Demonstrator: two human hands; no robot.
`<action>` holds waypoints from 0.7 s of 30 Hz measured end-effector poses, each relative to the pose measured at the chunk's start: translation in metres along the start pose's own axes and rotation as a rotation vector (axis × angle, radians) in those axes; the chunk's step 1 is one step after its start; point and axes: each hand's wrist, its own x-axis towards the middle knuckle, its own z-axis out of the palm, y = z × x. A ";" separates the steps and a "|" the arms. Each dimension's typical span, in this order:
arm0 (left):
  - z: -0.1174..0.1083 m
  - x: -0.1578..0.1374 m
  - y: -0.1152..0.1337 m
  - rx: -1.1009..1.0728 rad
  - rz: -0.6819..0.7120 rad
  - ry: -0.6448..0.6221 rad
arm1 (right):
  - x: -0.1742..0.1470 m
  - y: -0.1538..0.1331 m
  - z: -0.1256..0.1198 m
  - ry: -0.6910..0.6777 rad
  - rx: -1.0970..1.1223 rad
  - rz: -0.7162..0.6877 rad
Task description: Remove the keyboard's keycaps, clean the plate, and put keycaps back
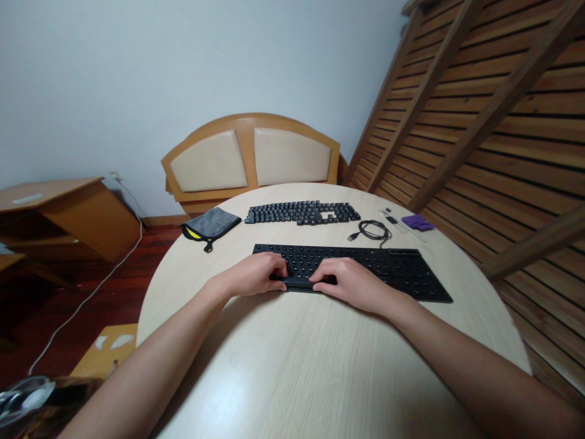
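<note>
A black keyboard base [365,262] with most of its keycaps off lies across the middle of the table. Along its front edge is a long black space bar [299,283]. My left hand [258,274] is closed at the bar's left end, thumb at the front edge and fingers curled over the keys. At the right end, my right hand [347,281] pinches the bar between thumb and forefinger. Its palm covers part of the keyboard. Behind the base, the removed keycaps [297,212] are laid out in rows.
A coiled USB cable [373,230] lies behind the keyboard. Farther right are a purple cloth [417,222] and a thin wire tool [414,231]. A grey cloth with yellow lining [212,224] lies at the left of the round table [283,366]. A headboard [251,152] stands behind.
</note>
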 end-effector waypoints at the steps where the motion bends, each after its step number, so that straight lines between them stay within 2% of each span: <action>1: 0.001 0.000 0.000 0.003 -0.002 0.000 | 0.000 0.000 0.000 -0.001 -0.005 0.005; 16: 0.001 -0.001 0.005 0.114 -0.015 0.007 | 0.002 -0.002 0.000 -0.002 -0.029 -0.007; 21: 0.003 -0.001 0.000 0.048 -0.011 -0.005 | 0.002 -0.003 0.000 -0.015 -0.049 -0.036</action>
